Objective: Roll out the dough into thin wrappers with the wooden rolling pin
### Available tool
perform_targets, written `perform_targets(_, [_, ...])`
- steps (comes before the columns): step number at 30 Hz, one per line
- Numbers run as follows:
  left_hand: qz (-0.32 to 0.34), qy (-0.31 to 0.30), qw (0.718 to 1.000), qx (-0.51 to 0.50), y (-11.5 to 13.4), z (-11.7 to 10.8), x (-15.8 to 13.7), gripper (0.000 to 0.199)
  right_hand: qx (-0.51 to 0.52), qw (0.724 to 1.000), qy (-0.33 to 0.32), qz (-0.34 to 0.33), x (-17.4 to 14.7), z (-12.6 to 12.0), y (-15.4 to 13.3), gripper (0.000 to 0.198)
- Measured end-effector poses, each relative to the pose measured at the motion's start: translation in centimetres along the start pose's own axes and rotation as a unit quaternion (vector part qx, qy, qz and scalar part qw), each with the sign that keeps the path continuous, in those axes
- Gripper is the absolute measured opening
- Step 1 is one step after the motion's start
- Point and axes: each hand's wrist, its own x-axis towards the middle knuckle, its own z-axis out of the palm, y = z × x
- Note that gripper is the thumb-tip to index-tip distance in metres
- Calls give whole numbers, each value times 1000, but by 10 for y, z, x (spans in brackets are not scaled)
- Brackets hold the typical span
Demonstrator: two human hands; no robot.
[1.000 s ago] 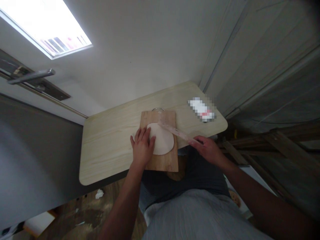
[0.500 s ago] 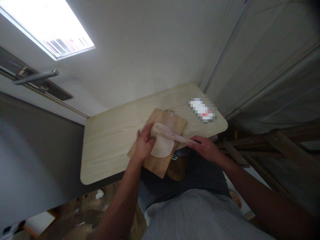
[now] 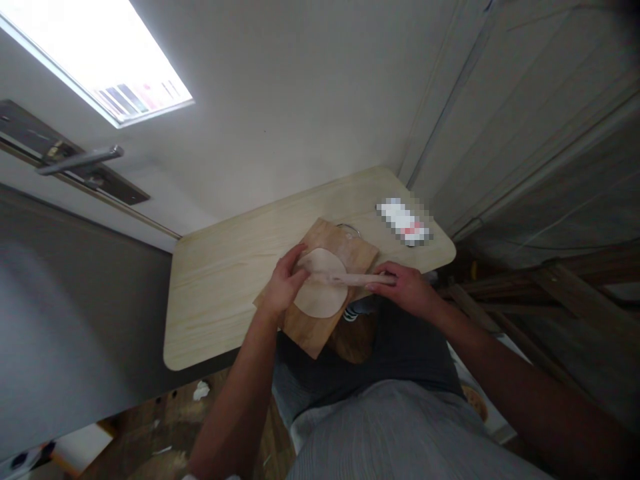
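A round, flat sheet of pale dough [image 3: 320, 301] lies on a wooden cutting board [image 3: 313, 333] with a metal loop at its far end. My left hand [image 3: 286, 283] is at the dough's left edge, its thumb over the top and its index finger curved along the rim; the other fingers are mostly hidden. A slim wooden rolling pin [image 3: 357, 279] lies across the dough, its far end blurred. My right hand [image 3: 404, 287] is closed round the pin's right end, just beyond the board's right edge.
The board rests at the front edge of a light wood table [image 3: 215, 287], its near corner overhanging. A pixelated white object [image 3: 404, 221] lies at the table's right end. Behind stands a white door with a metal handle [image 3: 83, 160]. Wooden slats [image 3: 565, 300] are at right.
The rolling pin has swung from a slant to nearly level, its far end coming nearer to me. The board has shifted slightly in view, and more of the dough's far part shows.
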Motion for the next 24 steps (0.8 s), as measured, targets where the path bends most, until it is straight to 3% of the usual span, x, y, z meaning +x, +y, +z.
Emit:
perform_targets(3, [-18,67,998,4,4,14,13,38,-11,999,35,8,2,0,-2,42])
perform_targets(5, [4,86,996,38,9,21,20,37,-21,999,43,8,2,1,-3,41])
perform_targets(12, [24,54,974,217,23,32,26,40,-30,998,52,11,1,0,-5,43])
perform_targets(24, [27,30,967,251,32,31,54,40,-130,987,51,84,13,-4,-4,41])
